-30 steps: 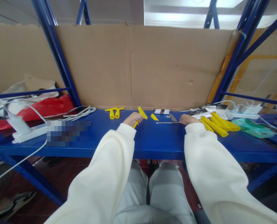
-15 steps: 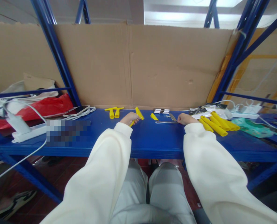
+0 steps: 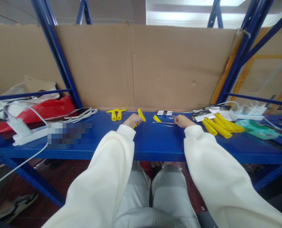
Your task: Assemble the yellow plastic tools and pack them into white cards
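My left hand (image 3: pixel 133 120) is closed around a yellow T-shaped plastic handle (image 3: pixel 141 115), whose wide head sticks up beyond the fingers. In my right hand (image 3: pixel 181 121), the closed fingers grip one end of a thin metal rod (image 3: pixel 163 123); it points left, low over the blue shelf, and its exact kind is too small to tell. Just beyond the rod's tip lies a small yellow wedge-shaped piece (image 3: pixel 157 118). Small metal bits (image 3: pixel 170 118) lie near the right fingertips, which partly hide a flat metal piece there.
Two more yellow T-shaped handles (image 3: pixel 116 114) stand at the back left. Small white packs (image 3: pixel 165 112) lie near the cardboard wall (image 3: pixel 103 63). On the right are several yellow tubes (image 3: pixel 218 127), plastic packets (image 3: pixel 202 115) and a green packet (image 3: pixel 257 129). A power strip (image 3: pixel 30 135) and phone (image 3: pixel 78 113) lie left.
My right hand has moved left with the metal rod, whose tip is now close to the yellow wedge-shaped piece. My left hand has barely moved and still holds the yellow handle.
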Demonstrator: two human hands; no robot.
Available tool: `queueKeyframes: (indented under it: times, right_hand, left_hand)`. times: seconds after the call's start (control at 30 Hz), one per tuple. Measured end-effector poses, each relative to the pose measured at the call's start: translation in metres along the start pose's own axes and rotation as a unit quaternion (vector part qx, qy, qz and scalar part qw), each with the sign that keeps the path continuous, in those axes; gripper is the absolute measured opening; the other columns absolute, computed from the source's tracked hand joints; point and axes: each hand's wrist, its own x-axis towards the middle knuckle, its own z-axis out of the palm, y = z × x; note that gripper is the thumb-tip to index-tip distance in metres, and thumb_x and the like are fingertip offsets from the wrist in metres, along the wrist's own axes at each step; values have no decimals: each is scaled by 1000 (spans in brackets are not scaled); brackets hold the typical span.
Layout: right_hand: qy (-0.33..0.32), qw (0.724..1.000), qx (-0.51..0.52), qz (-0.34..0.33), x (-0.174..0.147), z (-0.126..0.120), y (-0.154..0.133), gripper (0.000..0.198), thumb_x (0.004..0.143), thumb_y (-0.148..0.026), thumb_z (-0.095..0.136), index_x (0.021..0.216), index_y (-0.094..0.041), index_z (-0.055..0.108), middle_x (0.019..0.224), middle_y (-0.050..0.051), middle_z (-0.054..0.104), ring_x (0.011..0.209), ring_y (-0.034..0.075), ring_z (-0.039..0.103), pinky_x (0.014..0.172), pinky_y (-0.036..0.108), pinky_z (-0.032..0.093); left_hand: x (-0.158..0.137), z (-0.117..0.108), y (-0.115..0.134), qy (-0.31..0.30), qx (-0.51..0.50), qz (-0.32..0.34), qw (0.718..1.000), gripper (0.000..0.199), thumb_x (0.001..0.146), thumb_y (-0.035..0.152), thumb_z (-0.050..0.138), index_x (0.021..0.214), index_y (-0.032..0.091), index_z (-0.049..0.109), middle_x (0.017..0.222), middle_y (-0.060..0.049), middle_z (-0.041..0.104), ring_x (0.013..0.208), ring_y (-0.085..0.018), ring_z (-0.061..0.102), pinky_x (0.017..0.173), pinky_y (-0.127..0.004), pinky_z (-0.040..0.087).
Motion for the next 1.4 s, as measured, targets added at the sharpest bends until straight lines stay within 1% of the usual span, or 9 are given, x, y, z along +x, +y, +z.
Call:
queueKeyframes:
  times: [0.13, 0.27, 0.37, 0.43, 0.57, 0.77, 0.93, 1.13, 1.4]
  right_hand:
    - [16, 999, 24, -29, 2, 2, -7, 25, 85, -6, 56, 93, -16, 77, 97, 11, 78, 93, 19, 72, 77, 21, 48]
    - [25, 998, 58, -28, 6, 1, 4, 16, 85, -17, 64, 95, -17, 76, 96, 8, 77, 89, 18, 71, 79, 23, 49]
    - [-12, 998, 59, -3, 9, 1, 21, 19, 77, -28, 76, 94, -20, 76, 91, 5, 77, 87, 19, 71, 79, 25, 50]
    - [-37, 998, 50, 6, 10, 1, 28, 20, 73, -30, 80, 90, -21, 76, 87, 4, 76, 84, 19, 71, 78, 26, 50]
    - [-45, 999, 22, 9, 6, 1, 26, 12, 77, -24, 76, 89, -20, 75, 85, 4, 75, 83, 20, 70, 77, 28, 50]
    - [-40, 997, 52, -43, 2, 1, 11, 6, 78, -15, 73, 83, -18, 72, 88, 6, 75, 84, 20, 69, 78, 26, 50]
    - [-36, 995, 73, -60, 3, 3, 10, 3, 81, -16, 71, 83, -18, 69, 89, 5, 74, 84, 19, 68, 76, 25, 49]
    - [-27, 990, 109, -85, 3, 5, 9, 2, 83, -18, 68, 82, -18, 67, 86, 5, 72, 82, 19, 66, 75, 26, 49]
    - [-11, 990, 114, -84, 6, 11, 7, 5, 82, -17, 69, 80, -19, 64, 80, 3, 69, 76, 17, 64, 71, 25, 48]
  left_hand:
    - [2, 0, 0, 1, 4, -7, 1000, 32, 77, 0, 67, 57, 17, 48, 45, 5, 44, 35, -6, 37, 41, -20, 26]
    - [1, 0, 1, 3, 11, -13, 1000, 32, 78, 1, 67, 57, 17, 49, 45, 5, 44, 36, -7, 37, 42, -21, 26]
    - [-1, 0, 3, 2, 20, -16, 1000, 31, 79, 2, 67, 58, 17, 50, 44, 5, 44, 36, -7, 38, 41, -20, 27]
    - [-3, 0, 4, 4, 30, -13, 999, 30, 80, 2, 65, 59, 17, 50, 44, 5, 44, 36, -7, 38, 41, -20, 27]
    - [-8, 2, 5, 20, 53, -4, 998, 30, 83, 1, 61, 61, 18, 50, 42, 6, 42, 36, -7, 37, 40, -19, 27]
    - [-10, 5, 5, 36, 71, 9, 997, 31, 83, 1, 60, 59, 17, 50, 39, 5, 41, 36, -7, 38, 40, -19, 27]
    - [-4, 5, 5, 42, 90, 5, 995, 26, 81, 3, 62, 60, 15, 54, 41, 5, 43, 38, -9, 41, 43, -21, 31]
    - [1, 3, 3, 36, 93, 1, 995, 11, 80, 4, 63, 72, 12, 62, 43, 5, 44, 38, -9, 41, 43, -22, 32]
    - [-1, 3, 3, 36, 91, -5, 995, 15, 83, 4, 59, 70, 13, 60, 44, 6, 44, 38, -7, 40, 43, -20, 31]
